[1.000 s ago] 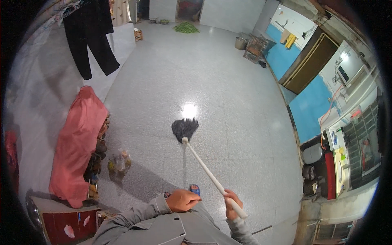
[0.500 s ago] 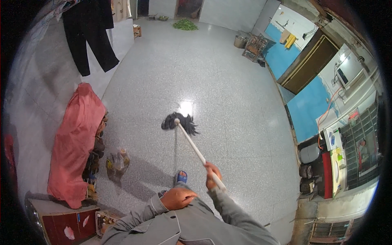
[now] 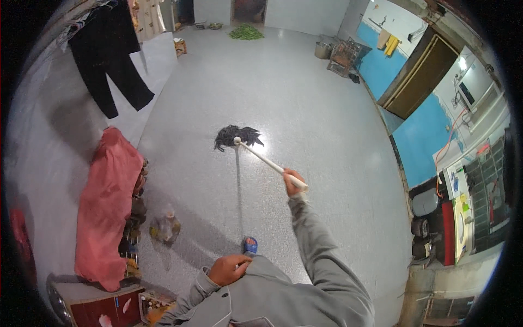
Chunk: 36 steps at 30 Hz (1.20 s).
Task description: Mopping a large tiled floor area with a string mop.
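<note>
A mop with a dark, stringy head (image 3: 237, 136) rests on the shiny grey floor in front of me. Its white handle (image 3: 263, 158) slants back toward the right, and my right hand (image 3: 293, 182) is wrapped round it near the top end, the arm stretched forward. My left hand (image 3: 227, 269) lies against my grey clothing at the waist, fingers curled, with nothing seen in it. Just beyond that hand, my foot shows in a blue slipper (image 3: 250, 244).
At left, a pink cloth (image 3: 109, 212) covers a shoe rack, beside a plastic bag (image 3: 165, 228). Black trousers (image 3: 106, 60) hang on the wall. Green leaves (image 3: 246, 32) lie far off, with a metal pot (image 3: 323, 50) at far right. A counter (image 3: 462, 218) lines the right.
My right arm has reached farther forward, pushing the mop head away from me across the floor. My left hand stays at my waist, and the view has shifted slightly.
</note>
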Motion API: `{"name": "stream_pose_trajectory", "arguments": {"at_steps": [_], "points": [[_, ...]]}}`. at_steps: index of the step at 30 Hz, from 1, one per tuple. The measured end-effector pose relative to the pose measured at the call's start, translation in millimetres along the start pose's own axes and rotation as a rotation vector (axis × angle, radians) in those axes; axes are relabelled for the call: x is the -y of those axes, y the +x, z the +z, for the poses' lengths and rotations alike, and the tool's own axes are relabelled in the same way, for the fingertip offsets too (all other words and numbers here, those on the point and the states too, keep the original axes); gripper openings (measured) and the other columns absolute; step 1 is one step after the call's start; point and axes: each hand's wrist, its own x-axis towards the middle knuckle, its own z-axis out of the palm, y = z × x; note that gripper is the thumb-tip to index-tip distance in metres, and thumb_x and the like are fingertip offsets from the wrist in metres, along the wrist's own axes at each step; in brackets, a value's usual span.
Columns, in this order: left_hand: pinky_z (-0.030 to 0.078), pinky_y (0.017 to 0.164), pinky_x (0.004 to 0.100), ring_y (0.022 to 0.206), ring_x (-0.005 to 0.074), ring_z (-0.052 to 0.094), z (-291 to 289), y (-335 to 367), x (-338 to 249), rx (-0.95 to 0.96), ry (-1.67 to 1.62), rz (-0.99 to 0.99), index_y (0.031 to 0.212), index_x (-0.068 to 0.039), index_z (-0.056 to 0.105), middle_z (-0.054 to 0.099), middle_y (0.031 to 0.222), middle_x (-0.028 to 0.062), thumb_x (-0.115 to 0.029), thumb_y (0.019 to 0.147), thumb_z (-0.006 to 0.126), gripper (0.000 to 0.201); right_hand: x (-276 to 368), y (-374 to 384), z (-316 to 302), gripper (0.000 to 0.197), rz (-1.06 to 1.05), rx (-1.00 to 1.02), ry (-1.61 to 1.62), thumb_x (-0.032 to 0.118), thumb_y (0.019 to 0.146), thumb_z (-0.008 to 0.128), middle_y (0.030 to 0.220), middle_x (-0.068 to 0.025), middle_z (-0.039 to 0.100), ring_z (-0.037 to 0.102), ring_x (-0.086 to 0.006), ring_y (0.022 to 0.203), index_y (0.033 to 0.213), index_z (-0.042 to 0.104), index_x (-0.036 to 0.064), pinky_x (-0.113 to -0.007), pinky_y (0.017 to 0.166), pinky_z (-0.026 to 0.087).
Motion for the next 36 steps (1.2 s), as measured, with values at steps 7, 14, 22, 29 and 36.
{"name": "stream_pose_trajectory", "arguments": {"at_steps": [7, 14, 22, 29, 36], "points": [[0.046, 0.065, 0.0350, 0.074, 0.0283, 0.059, 23, 78, 12, 0.239, -0.034, 0.241, 0.094, -0.003, 0.059, 0.062, 0.083, 0.0142, -0.019, 0.078, 0.054, 0.022, 92, -131, -113, 0.023, 0.285, 0.095, -0.074, 0.020, 0.082, 0.056, 0.084, -0.0084, 0.060, 0.056, -0.0161, 0.076, 0.096, 0.058, 0.0024, -0.028, 0.067, 0.045], [0.044, 0.070, 0.0359, 0.075, 0.0288, 0.058, 31, 127, -8, 0.420, -0.001, 0.304, 0.096, -0.007, 0.060, 0.061, 0.083, 0.0133, -0.018, 0.079, 0.052, 0.022, 123, -232, -85, 0.020, 0.086, -0.089, 0.042, 0.020, 0.077, 0.059, 0.093, -0.0184, 0.059, 0.056, -0.0253, 0.088, 0.078, 0.055, 0.0001, -0.034, 0.080, 0.042], [0.044, 0.069, 0.0354, 0.073, 0.0288, 0.056, 9, 126, 7, 0.443, 0.004, 0.194, 0.102, -0.006, 0.056, 0.058, 0.095, 0.0160, -0.020, 0.081, 0.052, 0.026, 2, -141, -79, 0.035, 0.384, -0.362, 0.365, 0.027, 0.083, 0.050, 0.104, -0.0166, 0.055, 0.054, -0.0232, 0.093, 0.099, 0.054, -0.0050, -0.036, 0.084, 0.047], [0.046, 0.063, 0.0340, 0.073, 0.0292, 0.058, -15, 111, 17, 0.292, 0.081, 0.104, 0.097, -0.005, 0.058, 0.060, 0.087, 0.0148, -0.020, 0.080, 0.055, 0.024, -81, -1, 13, 0.039, 0.666, -0.346, 0.531, 0.029, 0.081, 0.055, 0.094, -0.0077, 0.055, 0.053, -0.0182, 0.087, 0.112, 0.048, 0.0066, -0.032, 0.071, 0.047], [0.046, 0.063, 0.0350, 0.074, 0.0285, 0.059, -37, 110, 39, 0.310, 0.070, 0.115, 0.096, -0.005, 0.058, 0.061, 0.085, 0.0148, -0.021, 0.080, 0.054, 0.023, -71, -8, 89, 0.038, 0.504, -0.115, 0.404, 0.020, 0.081, 0.057, 0.093, -0.0063, 0.054, 0.054, -0.0132, 0.083, 0.115, 0.046, 0.0065, -0.028, 0.060, 0.046]]}}
